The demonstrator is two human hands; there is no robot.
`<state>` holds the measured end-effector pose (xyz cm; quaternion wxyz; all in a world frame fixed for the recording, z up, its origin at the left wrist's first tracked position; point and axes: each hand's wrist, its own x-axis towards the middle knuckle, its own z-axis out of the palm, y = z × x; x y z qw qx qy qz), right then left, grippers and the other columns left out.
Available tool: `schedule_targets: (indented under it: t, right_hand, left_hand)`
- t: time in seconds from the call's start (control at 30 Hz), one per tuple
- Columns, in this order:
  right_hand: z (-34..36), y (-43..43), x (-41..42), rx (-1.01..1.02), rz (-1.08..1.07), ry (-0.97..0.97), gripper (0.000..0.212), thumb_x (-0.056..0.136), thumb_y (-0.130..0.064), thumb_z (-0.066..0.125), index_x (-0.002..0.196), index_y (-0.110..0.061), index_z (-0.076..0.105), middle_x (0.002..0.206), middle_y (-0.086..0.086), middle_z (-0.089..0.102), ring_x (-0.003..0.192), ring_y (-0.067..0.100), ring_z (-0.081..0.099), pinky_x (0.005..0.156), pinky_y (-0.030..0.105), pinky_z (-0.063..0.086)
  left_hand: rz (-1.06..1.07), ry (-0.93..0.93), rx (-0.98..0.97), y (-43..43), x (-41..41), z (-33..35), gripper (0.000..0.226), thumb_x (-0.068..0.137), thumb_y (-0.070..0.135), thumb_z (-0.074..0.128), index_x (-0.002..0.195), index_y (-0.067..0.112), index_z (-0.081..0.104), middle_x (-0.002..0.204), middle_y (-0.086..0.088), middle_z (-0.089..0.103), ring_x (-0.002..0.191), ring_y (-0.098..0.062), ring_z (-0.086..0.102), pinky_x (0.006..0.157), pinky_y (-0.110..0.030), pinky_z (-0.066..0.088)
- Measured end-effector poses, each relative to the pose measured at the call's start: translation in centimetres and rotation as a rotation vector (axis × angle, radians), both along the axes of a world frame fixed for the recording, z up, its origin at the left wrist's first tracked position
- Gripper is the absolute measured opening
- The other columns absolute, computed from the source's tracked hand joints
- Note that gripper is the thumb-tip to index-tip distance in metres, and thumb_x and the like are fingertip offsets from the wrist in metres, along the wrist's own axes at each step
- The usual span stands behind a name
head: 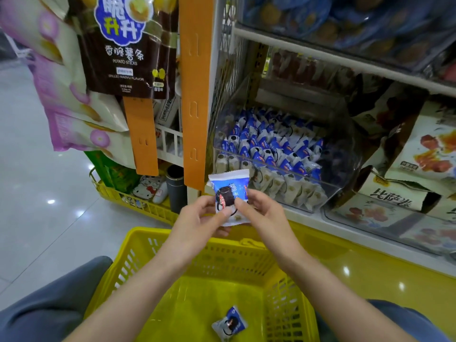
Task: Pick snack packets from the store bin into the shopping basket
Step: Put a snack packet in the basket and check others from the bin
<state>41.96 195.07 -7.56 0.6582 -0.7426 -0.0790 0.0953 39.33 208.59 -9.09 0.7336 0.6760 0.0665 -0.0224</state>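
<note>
A blue-and-white snack packet (pixel 228 191) is held upright between both hands, above the far rim of the yellow shopping basket (pixel 167 262). My left hand (pixel 199 218) pinches its left edge and my right hand (pixel 259 208) pinches its right edge. Another packet of the same kind (pixel 229 324) lies on the basket floor. Behind the hands, a clear plastic store bin (pixel 333 191) on the shelf holds several rows of the same packets (pixel 269 149).
Orange shelf uprights (pixel 195 95) stand left of the bin. Large snack bags (pixel 118 45) hang at upper left. Boxed snacks (pixel 407 169) fill the shelf at right. A second yellow basket (pixel 138 201) with goods sits on the floor at left. My knees flank the shopping basket.
</note>
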Motion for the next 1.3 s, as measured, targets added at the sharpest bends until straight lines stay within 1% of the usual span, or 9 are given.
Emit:
schedule_targets:
  t: [0.1,0.23,0.43,0.57,0.67,0.77,0.97,1.13,1.3]
  right_hand:
    - [0.6,-0.2,0.1,-0.015,0.055,-0.069,0.019,0.087,-0.006,0.059,0.099,-0.021,0.063,0.098,-0.005,0.069,0.087,0.001,0.063,0.078,0.011,0.046]
    - [1.2,-0.3,0.5,0.034,-0.043,-0.183,0.023,0.084,-0.005,0.064,0.101,-0.020,0.063,0.095,-0.007,0.070,0.085,0.001,0.064,0.075,0.013,0.047]
    - [3.2,-1.8,2.2,0.096,-0.272,-0.218,0.024,0.085,-0.021,0.063,0.098,-0.038,0.054,0.096,-0.018,0.064,0.087,-0.012,0.060,0.073,0.005,0.045]
    - [5.2,-4.2,5.3,-0.033,-0.436,-0.305,0.018,0.087,-0.025,0.061,0.102,-0.031,0.053,0.093,-0.017,0.060,0.080,-0.018,0.057,0.069,0.000,0.042]
    - [6.6,-5.9,9.3,-0.149,-0.552,-0.351,0.022,0.088,-0.019,0.062,0.107,-0.018,0.052,0.085,-0.013,0.054,0.072,-0.005,0.057,0.064,0.002,0.044]
    - [7.3,-7.0,13.7,-0.454,-0.619,-0.415,0.019,0.087,-0.021,0.063,0.102,-0.011,0.056,0.080,-0.008,0.056,0.074,0.007,0.054,0.059,0.010,0.039]
    - [5.9,-7.5,19.6,-1.100,-0.391,-0.334,0.029,0.092,-0.022,0.055,0.114,-0.003,0.057,0.106,0.018,0.063,0.096,0.031,0.060,0.071,0.029,0.042]
    - [5.5,-6.7,22.1,-1.280,-0.205,-0.176,0.038,0.088,-0.024,0.062,0.121,-0.006,0.057,0.119,0.014,0.059,0.105,0.027,0.057,0.086,0.033,0.047]
    - [4.5,-5.7,23.4,-1.112,-0.192,-0.021,0.036,0.087,-0.030,0.062,0.116,-0.008,0.057,0.102,0.010,0.060,0.089,0.020,0.057,0.078,0.030,0.047]
  left_hand:
    - [0.000,-0.096,0.136,0.4,0.4,0.5,0.019,0.085,0.008,0.062,0.098,0.022,0.060,0.090,0.005,0.067,0.068,-0.008,0.066,0.062,-0.021,0.055]
    - [0.019,-0.231,0.301,0.4,1.2,1.3,0.022,0.087,0.014,0.061,0.103,0.029,0.058,0.098,0.008,0.068,0.092,-0.013,0.063,0.083,-0.027,0.050]
    - [0.074,-0.384,0.420,0.4,3.9,4.2,0.019,0.097,0.024,0.042,0.111,0.027,0.055,0.096,0.017,0.063,0.091,0.008,0.057,0.075,-0.006,0.041]
    - [-0.018,-0.535,0.805,-0.5,6.8,5.7,0.031,0.097,0.034,0.037,0.124,0.025,0.048,0.113,0.016,0.050,0.105,0.002,0.045,0.087,-0.011,0.034]
    - [-0.123,-0.616,1.098,-1.1,9.0,5.1,0.038,0.098,0.037,0.033,0.129,0.019,0.046,0.126,0.003,0.051,0.116,-0.014,0.044,0.096,-0.027,0.033]
    - [-0.162,-0.653,1.298,-1.3,9.8,4.0,0.042,0.098,0.042,0.026,0.120,0.019,0.055,0.116,0.001,0.061,0.108,-0.017,0.052,0.092,-0.030,0.034]
    - [-0.104,-0.818,1.326,-0.9,10.5,3.0,0.047,0.094,0.038,0.027,0.080,0.019,0.067,0.072,0.003,0.068,0.068,-0.016,0.061,0.067,-0.030,0.045]
    - [-0.088,-0.937,1.313,-0.6,11.1,2.4,0.041,0.092,0.036,0.033,0.079,0.020,0.069,0.070,0.005,0.067,0.066,-0.014,0.061,0.063,-0.026,0.045]
    - [-0.078,-0.984,1.280,-0.4,11.3,2.2,0.041,0.093,0.034,0.034,0.077,0.019,0.068,0.069,0.004,0.067,0.063,-0.015,0.061,0.064,-0.026,0.048]
